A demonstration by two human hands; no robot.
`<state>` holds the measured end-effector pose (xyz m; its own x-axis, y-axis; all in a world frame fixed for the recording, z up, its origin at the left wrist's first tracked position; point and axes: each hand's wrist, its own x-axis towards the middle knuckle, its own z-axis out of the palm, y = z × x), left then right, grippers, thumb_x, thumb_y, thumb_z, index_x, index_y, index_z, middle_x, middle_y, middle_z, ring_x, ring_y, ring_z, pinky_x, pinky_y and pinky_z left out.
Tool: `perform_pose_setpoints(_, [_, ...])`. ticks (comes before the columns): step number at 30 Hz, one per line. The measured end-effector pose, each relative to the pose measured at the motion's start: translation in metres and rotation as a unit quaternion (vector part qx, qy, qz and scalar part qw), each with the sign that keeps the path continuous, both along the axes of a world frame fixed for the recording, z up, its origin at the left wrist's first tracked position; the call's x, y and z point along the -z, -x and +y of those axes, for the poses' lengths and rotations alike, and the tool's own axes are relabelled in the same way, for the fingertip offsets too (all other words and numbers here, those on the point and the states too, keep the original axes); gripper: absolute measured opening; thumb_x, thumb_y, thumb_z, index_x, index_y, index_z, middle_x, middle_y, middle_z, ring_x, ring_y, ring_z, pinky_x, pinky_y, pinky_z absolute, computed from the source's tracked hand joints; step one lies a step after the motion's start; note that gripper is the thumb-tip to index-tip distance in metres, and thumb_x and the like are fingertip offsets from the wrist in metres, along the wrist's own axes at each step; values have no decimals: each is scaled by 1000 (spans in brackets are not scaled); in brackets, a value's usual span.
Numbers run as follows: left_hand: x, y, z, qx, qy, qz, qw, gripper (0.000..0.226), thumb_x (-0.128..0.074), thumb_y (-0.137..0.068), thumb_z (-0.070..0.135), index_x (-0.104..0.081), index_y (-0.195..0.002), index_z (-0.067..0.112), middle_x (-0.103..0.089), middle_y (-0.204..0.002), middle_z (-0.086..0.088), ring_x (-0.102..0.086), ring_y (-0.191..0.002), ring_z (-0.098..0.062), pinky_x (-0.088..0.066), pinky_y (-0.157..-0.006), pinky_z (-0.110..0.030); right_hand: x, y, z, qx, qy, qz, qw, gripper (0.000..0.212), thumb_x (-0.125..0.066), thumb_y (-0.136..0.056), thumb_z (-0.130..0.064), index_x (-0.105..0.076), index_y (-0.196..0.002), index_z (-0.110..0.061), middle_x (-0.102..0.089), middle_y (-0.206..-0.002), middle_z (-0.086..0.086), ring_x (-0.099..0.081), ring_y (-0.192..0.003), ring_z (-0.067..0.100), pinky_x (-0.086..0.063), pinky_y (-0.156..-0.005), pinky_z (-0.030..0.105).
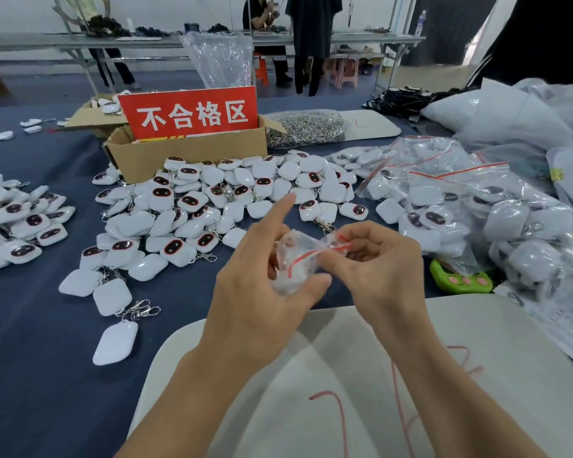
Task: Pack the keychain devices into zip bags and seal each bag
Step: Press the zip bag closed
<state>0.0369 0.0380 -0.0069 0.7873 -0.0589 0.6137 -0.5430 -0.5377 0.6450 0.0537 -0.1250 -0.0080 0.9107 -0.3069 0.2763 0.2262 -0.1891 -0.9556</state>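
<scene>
Crumpled clear zip bag (295,262), red-striped, white inside.

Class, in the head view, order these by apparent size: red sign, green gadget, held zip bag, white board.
1. white board, nearest the camera
2. red sign
3. zip bag, partly hidden
4. green gadget, only slightly smaller

A single wide-angle view is taken from head height, tilted forward and down over the blue-clothed table (30,325). The left hand (262,292) and right hand (387,269) are seen very near, entering from 6 o'clock, the zip bag (298,259) centred between them. A cardboard box (186,153) is seen farther off at 11 o'clock, and long benches (146,41) far away at 12 o'clock
</scene>
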Motion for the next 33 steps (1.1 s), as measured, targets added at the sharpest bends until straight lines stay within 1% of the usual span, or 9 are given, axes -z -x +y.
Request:
perform_pose_setpoints(2, [1,-1,0,-18,10,10,1000,80,-79,-79,35,-39,-143,61,-61,-108,32,-62,-95,7,-39,-81,2,-2,1,-2,16,-7,-22,1000,27,-92,-66,-8,-74,-79,-25,-75,-70,-7,-64,-60,7,-53,-62,19])
perform_pose_setpoints(5, [0,-3,1,-53,68,-7,996,61,-78,-79,28,-53,-127,57,-66,-99,34,-67,-90,5,-43,-81,-1,-8,6,-3,8,-3,-68,998,31,-91,-63,-16,-74,-85,-28,-73,-71,-3,-63,-62,12,-53,-63,22])
perform_pose_setpoints(10, [-7,-11,9,-38,140,-38,989,46,-74,-85,20,-55,-110,53,-75,-92,23,-70,-88,-6,-48,-83,-12,-14,6,-11,-116,5,-81,990,58,-78,-69,-2,-71,-120,-29,-72,-77,0,-66,-74,14,-54,-77,22])
perform_pose_setpoints(15, [-9,-14,13,-63,129,-23,989,28,-72,-87,34,-61,-102,54,-74,-95,31,-70,-95,2,-48,-85,-14,-13,4,-9,-103,-39,-28,994,33,-76,-79,12,-78,-84,-21,-72,-72,-3,-62,-68,9,-51,-72,19])
perform_pose_setpoints(19, [-8,-16,19,-54,176,-2,983,33,-85,-80,26,-72,-90,55,-76,-87,25,-74,-84,1,-58,-81,-23,-18,7,-16,-58,-50,-91,993,29,-78,-77,9,-77,-72,-20,-73,-69,-5,-64,-66,8,-50,-69,16])
perform_pose_setpoints(23, [-17,-15,23,-44,177,-36,983,38,-86,-77,18,-75,-79,54,-74,-77,27,-72,-71,3,-52,-68,-8,-24,11,-16,-10,8,-152,988,25,-77,-76,2,-75,-73,-23,-73,-72,-9,-64,-68,5,-48,-71,13])
perform_pose_setpoints(26, [-23,-12,23,-40,173,-64,982,34,-85,-77,21,-75,-80,53,-73,-78,29,-71,-70,3,-50,-67,-6,-28,12,-18,11,-1,-183,983,22,-75,-76,-2,-73,-74,-24,-72,-75,-8,-63,-73,11,-47,-74,19])
perform_pose_setpoints(31, [-18,-15,21,-35,183,-42,982,33,-85,-79,23,-75,-82,55,-73,-75,27,-69,-65,3,-51,-65,-8,-16,3,-15,-87,-61,-71,992,13,-70,-85,-7,-73,-95,-15,-73,-95,10,-64,-87,19,-51,-82,30])
perform_pose_setpoints(33, [-13,-17,22,-23,213,-7,977,25,-83,-78,28,-76,-80,52,-75,-74,21,-70,-64,1,-53,-66,-12,-13,2,-14,-151,-88,-48,983,10,-67,-90,-5,-73,-97,-6,-76,-97,12,-69,-92,18,-52,-85,27])
